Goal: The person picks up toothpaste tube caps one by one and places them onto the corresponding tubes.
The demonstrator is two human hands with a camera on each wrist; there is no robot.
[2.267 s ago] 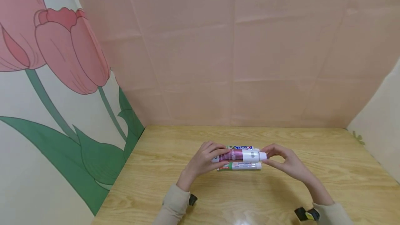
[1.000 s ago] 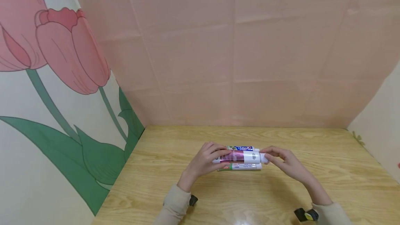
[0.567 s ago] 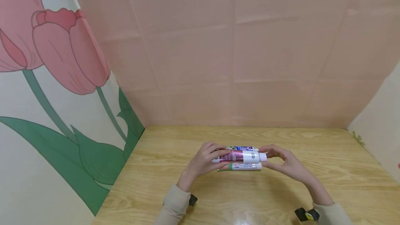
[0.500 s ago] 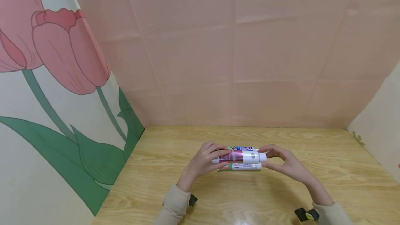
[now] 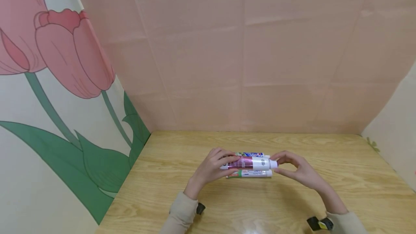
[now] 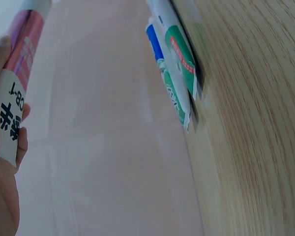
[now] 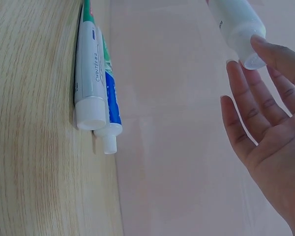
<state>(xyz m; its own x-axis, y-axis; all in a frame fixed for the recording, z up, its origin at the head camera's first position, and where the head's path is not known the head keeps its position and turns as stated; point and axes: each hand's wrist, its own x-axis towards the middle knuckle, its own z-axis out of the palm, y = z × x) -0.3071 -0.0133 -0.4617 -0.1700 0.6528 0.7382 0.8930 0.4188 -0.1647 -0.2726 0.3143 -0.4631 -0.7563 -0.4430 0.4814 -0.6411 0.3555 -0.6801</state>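
Observation:
A toothpaste tube, metallic pink with white ends, is held up above the table, lying level in the head view. My left hand grips its flat end, with thumb and fingers on opposite sides. At the other end my right hand pinches the white cap between thumb and fingertips, while its other fingers spread loosely. The cap sits at the tube's mouth. Two more toothpaste tubes lie side by side on the table beyond and below: a blue and green one and a white and green one.
The wood-grain table meets a creased pink backdrop at its far edge. A tulip-patterned sheet stands on the left, and a pale sheet on the right. Dark bands are worn at the wrists.
About a second ago my right thumb lay higher across the cap; thumb and fingers have since turned back apart around it. My left hand and the held tube have barely moved.

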